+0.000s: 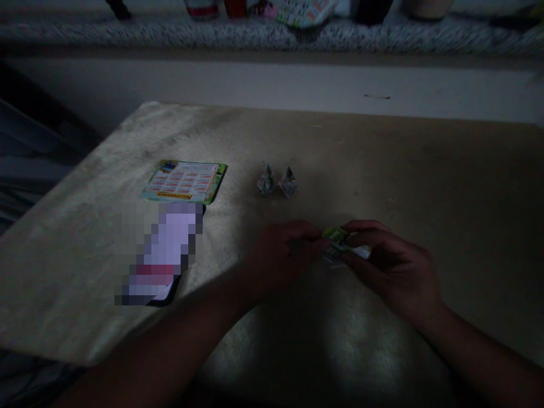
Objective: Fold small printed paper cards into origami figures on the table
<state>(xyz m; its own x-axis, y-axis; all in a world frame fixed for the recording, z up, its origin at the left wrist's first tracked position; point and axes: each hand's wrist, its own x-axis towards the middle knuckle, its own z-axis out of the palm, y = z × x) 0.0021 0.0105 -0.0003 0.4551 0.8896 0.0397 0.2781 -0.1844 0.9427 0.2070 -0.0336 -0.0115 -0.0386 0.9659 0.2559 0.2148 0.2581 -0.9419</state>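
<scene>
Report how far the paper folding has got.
Done: two small folded paper pieces sit together on the table. In hand: the left hand and right hand pinch a third small printed paper between them, partly folded. Left: a flat printed sheet lies unfolded beside the phone.

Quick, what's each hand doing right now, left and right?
Left hand: closed, pinching the folded paper piece.
Right hand: closed, pinching the same paper piece from the other side.
</scene>
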